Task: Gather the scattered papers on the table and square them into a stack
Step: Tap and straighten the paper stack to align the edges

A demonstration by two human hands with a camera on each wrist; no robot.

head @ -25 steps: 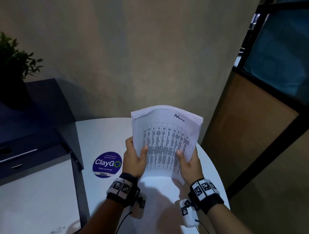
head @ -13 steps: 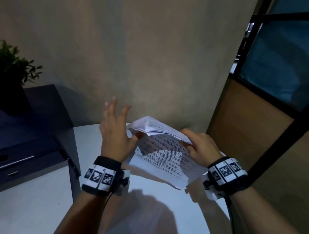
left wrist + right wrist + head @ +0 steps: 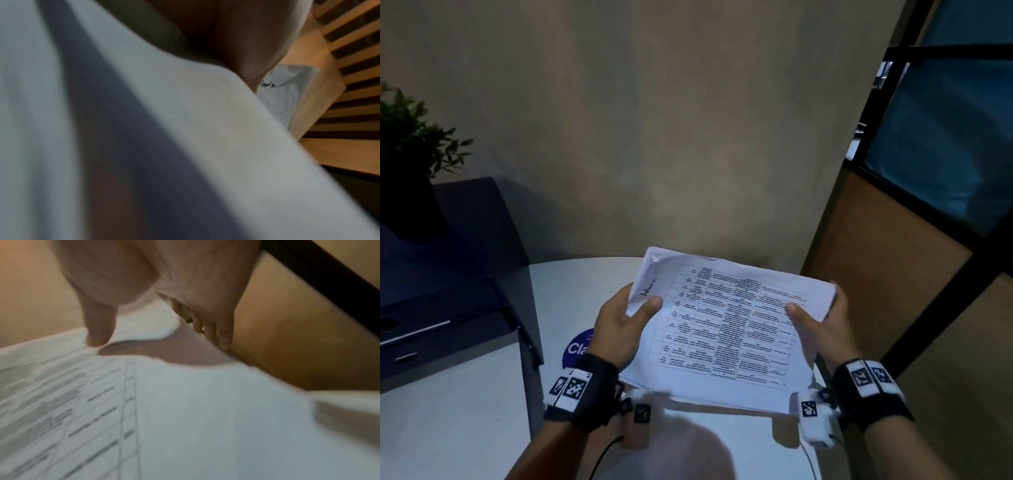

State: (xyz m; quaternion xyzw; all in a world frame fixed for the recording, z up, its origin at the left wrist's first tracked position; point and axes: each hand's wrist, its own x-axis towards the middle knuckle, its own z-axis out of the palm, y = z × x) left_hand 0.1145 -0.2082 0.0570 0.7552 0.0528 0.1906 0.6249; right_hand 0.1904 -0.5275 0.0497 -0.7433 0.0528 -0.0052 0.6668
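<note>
A sheaf of white papers [image 3: 726, 329] with a printed table on top is held above the round white table [image 3: 571, 291], long side across, its lower edge toward me. My left hand [image 3: 619, 318] grips its left edge, thumb on top by a handwritten word. My right hand [image 3: 822, 315] grips the right edge, thumb on the printed face and fingers behind. The right wrist view shows that thumb [image 3: 98, 331] pressing the papers [image 3: 185, 402]. The left wrist view is mostly blurred white paper [image 3: 144, 129], with my left hand [image 3: 236, 40] above it.
A dark cabinet [image 3: 448, 291] with a potted plant [image 3: 410, 154] stands to the left of the table. A blue round sticker [image 3: 578, 347] lies on the tabletop under my left wrist. A beige wall is behind, and a wooden panel with black framing [image 3: 893, 274] stands on the right.
The sheaf has been turned from upright to sideways. My left hand, off the papers half a second ago, now grips the left edge. My right hand has shifted to the right edge.
</note>
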